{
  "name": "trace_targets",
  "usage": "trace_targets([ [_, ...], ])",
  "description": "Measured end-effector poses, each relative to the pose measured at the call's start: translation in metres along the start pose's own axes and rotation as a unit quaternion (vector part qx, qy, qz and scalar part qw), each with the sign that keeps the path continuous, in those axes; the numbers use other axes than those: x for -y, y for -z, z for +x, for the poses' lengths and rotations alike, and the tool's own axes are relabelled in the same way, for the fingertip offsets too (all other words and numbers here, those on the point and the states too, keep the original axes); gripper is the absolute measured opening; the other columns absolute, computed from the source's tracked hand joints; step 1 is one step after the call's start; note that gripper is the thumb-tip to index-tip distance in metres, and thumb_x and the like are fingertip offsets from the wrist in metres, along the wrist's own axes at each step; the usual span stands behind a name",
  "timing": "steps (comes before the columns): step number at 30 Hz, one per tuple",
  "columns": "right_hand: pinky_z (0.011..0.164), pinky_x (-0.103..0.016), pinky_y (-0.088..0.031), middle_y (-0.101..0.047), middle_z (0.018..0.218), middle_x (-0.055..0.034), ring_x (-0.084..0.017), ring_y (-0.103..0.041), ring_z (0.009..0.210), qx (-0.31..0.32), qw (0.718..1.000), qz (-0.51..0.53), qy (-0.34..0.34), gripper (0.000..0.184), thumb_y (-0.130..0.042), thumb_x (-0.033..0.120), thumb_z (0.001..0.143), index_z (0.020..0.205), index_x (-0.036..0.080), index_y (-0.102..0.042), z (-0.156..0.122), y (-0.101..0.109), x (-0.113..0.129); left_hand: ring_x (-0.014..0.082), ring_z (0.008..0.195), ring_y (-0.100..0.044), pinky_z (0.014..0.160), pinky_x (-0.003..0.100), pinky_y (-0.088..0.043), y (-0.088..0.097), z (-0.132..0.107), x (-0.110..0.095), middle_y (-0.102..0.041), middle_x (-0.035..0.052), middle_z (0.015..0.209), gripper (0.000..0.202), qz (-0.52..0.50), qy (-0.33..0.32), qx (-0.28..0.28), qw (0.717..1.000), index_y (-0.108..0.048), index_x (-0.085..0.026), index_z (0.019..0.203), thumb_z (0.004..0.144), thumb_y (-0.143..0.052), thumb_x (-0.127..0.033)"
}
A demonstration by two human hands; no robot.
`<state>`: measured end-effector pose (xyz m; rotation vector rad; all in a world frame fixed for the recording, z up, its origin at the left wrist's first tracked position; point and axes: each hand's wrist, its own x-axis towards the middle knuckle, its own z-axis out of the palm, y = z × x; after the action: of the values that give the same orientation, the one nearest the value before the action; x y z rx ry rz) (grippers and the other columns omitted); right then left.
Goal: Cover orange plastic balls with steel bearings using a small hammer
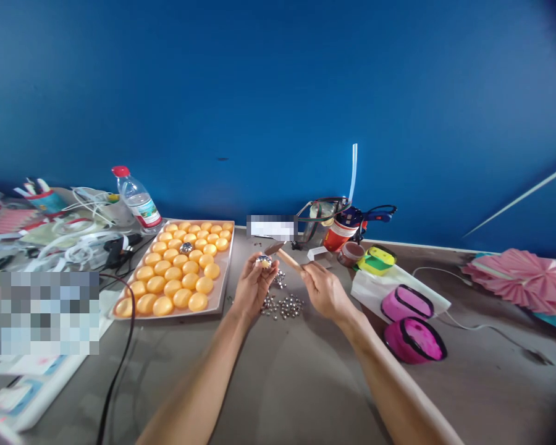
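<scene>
My left hand is closed round a small ball that looks covered with shiny silver pieces. My right hand grips the wooden handle of a small tool whose dark head points at that ball. Below both hands lies a heap of small silver beads on the grey table. To the left stands a pale tray filled with several orange balls; one silver-covered ball sits among them.
A water bottle and white cables lie at the back left. A red cup with tools, a tape roll, a yellow-green box and two pink pouches sit to the right. A black cable crosses the front left.
</scene>
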<state>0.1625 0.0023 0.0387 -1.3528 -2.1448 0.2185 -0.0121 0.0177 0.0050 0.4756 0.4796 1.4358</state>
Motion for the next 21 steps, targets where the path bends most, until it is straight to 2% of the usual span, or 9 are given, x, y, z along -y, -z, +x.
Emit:
trace_targets([
  [3,0.063,-0.024,-0.037,-0.056,0.075,-0.0036,-0.015,-0.053,0.068,0.019,1.0,-0.021,0.004,0.021,-0.036,0.021,0.09,0.078,0.018,-0.053,0.0,-0.002,-0.002,0.0168,0.083,-0.066,0.091,0.038,-0.043,0.001,0.001,-0.001,-0.067,0.0007,0.077,0.023,0.011,-0.003,-0.005,1.0,-0.055,-0.021,0.099,0.077,-0.064,-0.022],
  [7,0.063,-0.023,-0.037,-0.057,0.075,-0.0038,-0.015,-0.053,0.067,-0.035,0.999,-0.021,-0.027,0.024,-0.034,0.023,0.091,0.079,0.018,-0.054,0.0,-0.004,-0.008,0.0193,0.091,-0.064,0.091,0.039,-0.043,0.002,0.001,-0.003,-0.067,0.0029,0.09,0.027,0.0,0.013,0.011,1.0,-0.055,-0.023,0.1,0.075,-0.066,-0.024],
  [9,0.064,-0.024,-0.037,-0.058,0.077,-0.0048,-0.015,-0.054,0.07,-0.056,0.996,-0.047,-0.053,0.023,-0.035,0.022,0.09,0.081,0.017,-0.056,0.0,-0.005,-0.014,0.019,0.089,-0.064,0.089,0.038,-0.044,0.002,0.0,-0.005,-0.067,0.0038,0.094,0.03,-0.003,0.024,0.008,1.0,-0.055,-0.024,0.102,0.074,-0.067,-0.026],
  [11,0.066,-0.025,-0.037,-0.06,0.081,-0.0064,-0.016,-0.055,0.073,-0.042,0.991,-0.097,-0.084,0.023,-0.037,0.021,0.089,0.083,0.017,-0.058,-0.001,-0.009,-0.02,0.0176,0.085,-0.064,0.084,0.037,-0.046,0.003,0.0,-0.006,-0.066,0.0046,0.097,0.032,-0.003,0.03,0.002,1.0,-0.055,-0.025,0.105,0.075,-0.066,-0.029],
  [16,0.076,-0.029,-0.036,-0.062,0.09,-0.0101,-0.02,-0.057,0.086,0.049,0.967,-0.198,-0.153,0.026,-0.037,0.024,0.091,0.09,0.015,-0.061,-0.005,-0.019,-0.031,0.014,0.078,-0.062,0.075,0.03,-0.048,0.001,-0.001,-0.008,-0.065,0.0068,0.1,0.032,-0.012,0.043,0.007,0.999,-0.055,-0.023,0.107,0.077,-0.063,-0.03],
  [21,0.079,-0.032,-0.036,-0.061,0.097,-0.0114,-0.022,-0.055,0.093,0.058,0.953,-0.231,-0.189,0.023,-0.042,0.026,0.089,0.094,0.016,-0.061,-0.006,-0.025,-0.034,0.015,0.081,-0.062,0.08,0.032,-0.046,-0.002,-0.002,-0.009,-0.066,0.0074,0.097,0.025,-0.024,0.059,0.011,0.998,-0.058,-0.021,0.101,0.077,-0.062,-0.026],
])
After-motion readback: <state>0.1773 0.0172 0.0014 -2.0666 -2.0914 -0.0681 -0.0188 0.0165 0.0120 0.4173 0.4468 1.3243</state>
